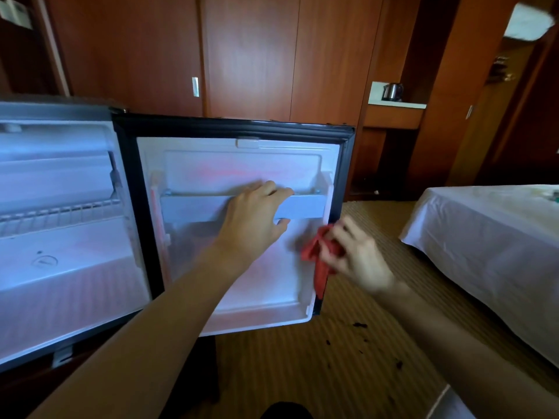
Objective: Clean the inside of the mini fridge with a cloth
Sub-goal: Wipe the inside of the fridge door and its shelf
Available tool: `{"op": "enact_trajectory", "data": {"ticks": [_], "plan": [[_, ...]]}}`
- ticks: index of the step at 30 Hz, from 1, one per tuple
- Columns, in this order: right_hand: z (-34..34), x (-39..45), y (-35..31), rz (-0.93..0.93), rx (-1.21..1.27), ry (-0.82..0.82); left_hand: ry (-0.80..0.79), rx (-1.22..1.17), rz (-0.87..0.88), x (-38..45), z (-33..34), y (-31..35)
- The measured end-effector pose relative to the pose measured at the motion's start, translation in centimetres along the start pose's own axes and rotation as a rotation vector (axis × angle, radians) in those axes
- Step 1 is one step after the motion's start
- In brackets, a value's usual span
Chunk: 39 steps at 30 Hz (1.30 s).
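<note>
The mini fridge (60, 267) stands open at the left, its white interior lit, with a wire shelf (57, 214) across it. Its door (242, 164) swings out toward me, white liner facing me. My left hand (257, 216) grips the grey door shelf rail (187, 208), fingers hooked over its top edge and thumb under it. My right hand (360, 258) holds a bunched red cloth (320, 258) against the lower right edge of the door liner; this hand is blurred.
A bed with a white sheet (490, 252) fills the right side. Dark crumbs (360, 331) lie on the striped carpet below the door. Wooden wardrobe panels (251, 55) stand behind, with a kettle (392, 91) in a niche.
</note>
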State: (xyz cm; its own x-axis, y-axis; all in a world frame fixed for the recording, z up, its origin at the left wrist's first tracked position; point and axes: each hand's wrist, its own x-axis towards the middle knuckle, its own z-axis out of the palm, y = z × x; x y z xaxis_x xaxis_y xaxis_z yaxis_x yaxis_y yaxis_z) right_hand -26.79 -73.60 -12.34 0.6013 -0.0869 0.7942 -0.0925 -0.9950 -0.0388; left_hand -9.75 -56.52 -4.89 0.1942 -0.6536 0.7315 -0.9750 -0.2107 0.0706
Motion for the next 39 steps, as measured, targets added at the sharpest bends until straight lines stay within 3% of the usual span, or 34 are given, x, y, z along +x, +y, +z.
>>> {"op": "enact_trajectory", "data": {"ticks": [2, 5, 11, 17, 24, 26, 34, 39], "plan": [[-1.8, 3.3, 0.1, 0.013, 0.007, 0.123, 0.008, -0.008, -0.001, -0.1, -0.1, 0.1], [-2.1, 4.3, -0.3, 0.001, -0.006, 0.149, -0.006, -0.017, -0.007, -0.2, -0.5, 0.3], [4.4, -6.4, -1.0, 0.037, 0.001, -0.184, -0.026, -0.024, 0.012, -0.3, -0.7, 0.4], [4.7, -8.4, -1.6, 0.038, 0.040, -0.294, -0.009, -0.022, -0.002, 0.1, -0.4, 0.3], [-0.9, 2.7, -1.0, 0.117, 0.077, 0.134, 0.017, -0.014, 0.033, 0.0, -0.4, 0.5], [-0.6, 3.2, -1.2, 0.125, 0.071, 0.170, 0.023, -0.010, 0.022, 0.0, -0.5, 0.6], [6.9, -9.0, -1.4, 0.209, 0.116, -0.232, 0.001, -0.024, -0.010, 0.0, -0.5, 0.5], [5.7, -7.5, -0.9, 0.158, 0.115, -0.226, 0.001, -0.009, -0.009, 0.1, 0.0, 0.2]]}}
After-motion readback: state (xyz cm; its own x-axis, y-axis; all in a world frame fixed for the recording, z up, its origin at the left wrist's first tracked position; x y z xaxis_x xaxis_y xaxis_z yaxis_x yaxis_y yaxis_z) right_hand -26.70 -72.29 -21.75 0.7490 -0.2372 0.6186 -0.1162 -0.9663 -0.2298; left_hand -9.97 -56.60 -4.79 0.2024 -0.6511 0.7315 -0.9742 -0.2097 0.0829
